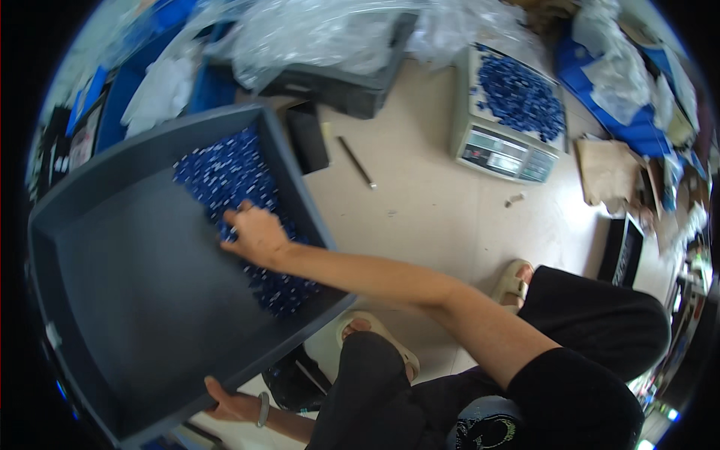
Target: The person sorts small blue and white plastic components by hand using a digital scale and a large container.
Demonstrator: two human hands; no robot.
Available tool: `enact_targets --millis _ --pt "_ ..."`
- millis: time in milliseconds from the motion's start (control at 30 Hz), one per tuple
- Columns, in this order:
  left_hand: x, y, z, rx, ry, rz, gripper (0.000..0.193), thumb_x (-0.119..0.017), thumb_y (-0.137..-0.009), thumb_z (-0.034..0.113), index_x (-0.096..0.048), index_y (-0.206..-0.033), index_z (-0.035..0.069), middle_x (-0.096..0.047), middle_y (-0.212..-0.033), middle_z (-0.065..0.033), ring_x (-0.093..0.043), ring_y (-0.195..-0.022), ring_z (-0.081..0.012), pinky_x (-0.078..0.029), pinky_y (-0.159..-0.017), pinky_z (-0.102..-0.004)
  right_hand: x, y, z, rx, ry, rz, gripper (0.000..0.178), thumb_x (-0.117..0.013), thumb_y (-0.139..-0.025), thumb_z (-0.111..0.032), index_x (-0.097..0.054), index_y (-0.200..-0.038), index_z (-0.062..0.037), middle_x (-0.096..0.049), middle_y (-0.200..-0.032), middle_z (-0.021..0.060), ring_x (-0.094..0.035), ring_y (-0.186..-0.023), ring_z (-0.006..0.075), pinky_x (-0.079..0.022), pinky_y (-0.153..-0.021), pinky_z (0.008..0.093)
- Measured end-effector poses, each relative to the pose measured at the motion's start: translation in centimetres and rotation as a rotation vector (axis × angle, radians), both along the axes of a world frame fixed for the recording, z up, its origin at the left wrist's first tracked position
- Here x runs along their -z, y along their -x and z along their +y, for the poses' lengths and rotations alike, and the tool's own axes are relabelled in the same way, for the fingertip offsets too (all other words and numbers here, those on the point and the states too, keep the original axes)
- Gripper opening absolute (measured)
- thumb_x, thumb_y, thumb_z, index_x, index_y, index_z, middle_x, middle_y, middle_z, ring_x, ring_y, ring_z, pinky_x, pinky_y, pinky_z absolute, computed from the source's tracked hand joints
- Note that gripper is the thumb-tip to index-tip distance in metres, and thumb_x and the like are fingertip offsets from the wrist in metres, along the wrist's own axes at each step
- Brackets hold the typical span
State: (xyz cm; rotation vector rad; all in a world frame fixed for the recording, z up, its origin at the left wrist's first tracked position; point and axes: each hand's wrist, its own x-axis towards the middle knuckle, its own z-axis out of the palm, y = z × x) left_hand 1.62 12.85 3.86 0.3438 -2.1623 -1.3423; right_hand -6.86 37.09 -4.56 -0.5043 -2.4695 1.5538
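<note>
As left hand (pixel 231 406) grips grey tray (pixel 135 292), right hand (pixel 256 235) half-curled on blue pieces (pixel 225 171) — hold unclear

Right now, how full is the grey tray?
The grey tray is partly filled: blue pieces lie along its right side; its left part is bare.

Head-worn fisheye, left of pair, looking steeply down; dark-grey rectangular plastic tray (pixel 127 277) close, pale flat floor (pixel 420 217) farther.

Bright light pales the floor (pixel 420 232), centre right; the grey tray (pixel 127 270), left, looks dimmer; glare streaks plastic sheeting (pixel 315 45), top; corners black, edges bowed.
</note>
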Motion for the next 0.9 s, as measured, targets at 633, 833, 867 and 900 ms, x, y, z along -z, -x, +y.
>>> enact_targets --millis 633,833,867,900 --pt "1.0 0.5 -0.8 0.007 -0.077 0.030 0.052 -0.075 -0.078 0.015 -0.050 -0.115 -0.013 -0.059 -0.110 -0.0218 -0.059 -0.089 -0.0240 -0.052 -0.083 -0.0349 -9.7 -14.4 26.3 0.571 0.071 0.180 0.031 -0.070 -0.085 -0.029 -0.064 -0.082 0.0009 -0.052 -0.055 -0.0019 -0.048 -0.045 0.0046 -0.038 -0.040 0.0231" --pt "2.8 1.4 -2.1 0.009 0.023 0.009 0.049 -0.074 -0.080 0.025 -0.056 -0.106 -0.012 -0.062 -0.104 -0.0212 -0.062 -0.086 -0.0239 -0.053 -0.078 -0.0341 -5.2 -27.5 43.7 0.915 -0.669 -0.062 0.035 -0.072 -0.081 -0.036 -0.067 -0.089 -0.0016 -0.061 -0.061 0.0061 -0.058 -0.053 0.0131 -0.045 -0.049 0.0295" --pt "3.1 1.3 -1.8 -0.005 0.035 -0.007 0.050 -0.074 -0.080 0.026 -0.056 -0.106 -0.012 -0.062 -0.105 -0.0217 -0.062 -0.086 -0.0246 -0.053 -0.078 -0.0344 -4.1 -29.7 46.3 0.889 -0.904 -0.107 0.038 -0.072 -0.080 -0.038 -0.067 -0.090 -0.0020 -0.064 -0.064 0.0098 -0.063 -0.059 0.0179 -0.049 -0.054 0.0343" --pt "3.2 1.3 -2.0 -0.021 0.056 -0.020 0.051 -0.074 -0.079 0.027 -0.056 -0.106 -0.012 -0.061 -0.105 -0.0221 -0.062 -0.086 -0.0253 -0.053 -0.078 -0.0348 -2.6 -30.9 47.6 0.895 -0.908 -0.113 0.038 -0.072 -0.080 -0.038 -0.067 -0.090 -0.0020 -0.064 -0.064 0.0098 -0.063 -0.059 0.0179 -0.049 -0.054 0.0343"
